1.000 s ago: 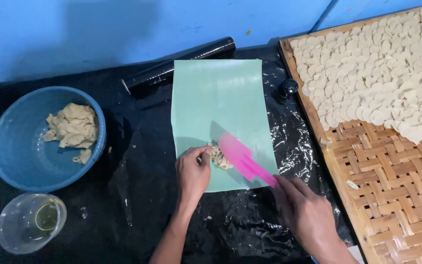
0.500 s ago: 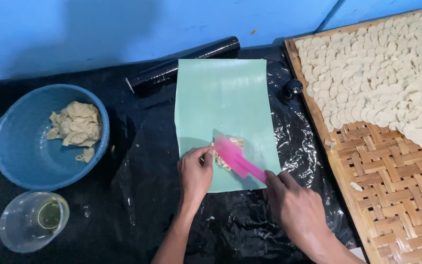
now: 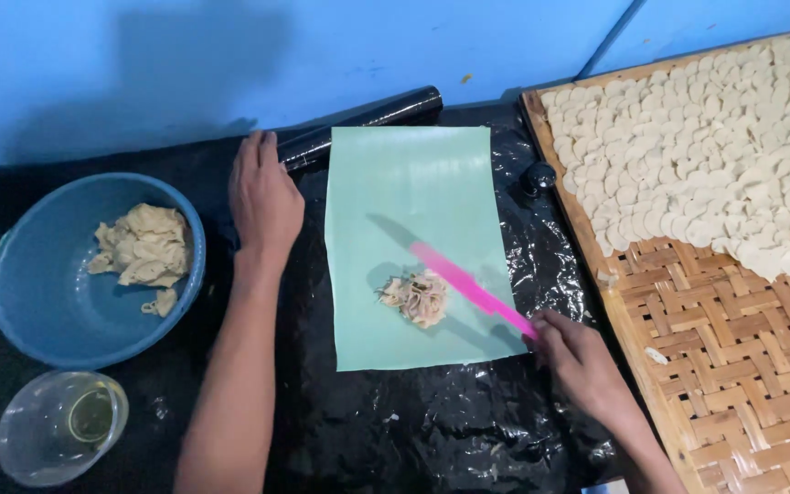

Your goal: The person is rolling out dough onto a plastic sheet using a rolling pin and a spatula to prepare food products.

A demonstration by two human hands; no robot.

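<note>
A pale green mat [image 3: 411,183] lies on black plastic sheeting. A small lump of beige dough [image 3: 416,297] sits on the mat's near half. My right hand [image 3: 573,352] grips the handle of a pink plastic knife [image 3: 468,285], whose blade rests on the mat just right of the lump. My left hand [image 3: 263,197] reaches to the far left, its fingers flat beside the end of a black rolling pin [image 3: 363,126] that lies along the mat's far edge. That hand holds nothing.
A blue bowl [image 3: 38,302] with more dough [image 3: 144,252] stands at the left. A clear cup [image 3: 61,437] with some oil sits at the near left. A woven bamboo tray [image 3: 733,357] on the right carries several flat dough pieces [image 3: 715,146].
My left hand has let go of the dough lump and moved up to the rolling pin's end. The pink knife has slid off the lump to its right.
</note>
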